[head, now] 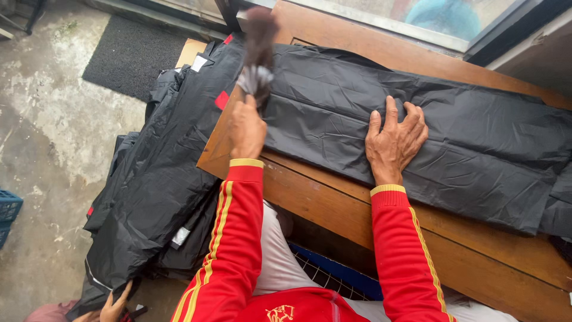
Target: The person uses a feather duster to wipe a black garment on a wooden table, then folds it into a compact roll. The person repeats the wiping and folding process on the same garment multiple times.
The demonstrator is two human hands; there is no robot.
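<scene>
Your right hand (pixel 396 138) lying flat, fingers spread wide, pressing the black garment (pixel 429 128) stretched across the wooden table (pixel 333 197), your left hand (pixel 246 128) gripping a blurred brush (pixel 257 53) at its left end

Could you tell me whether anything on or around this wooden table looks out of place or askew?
One thing: the pile of black garments hangs off the wooden table's left end and sags toward the floor. The black garment under the right hand lies flat. The left hand grips a blurred brush.
</scene>
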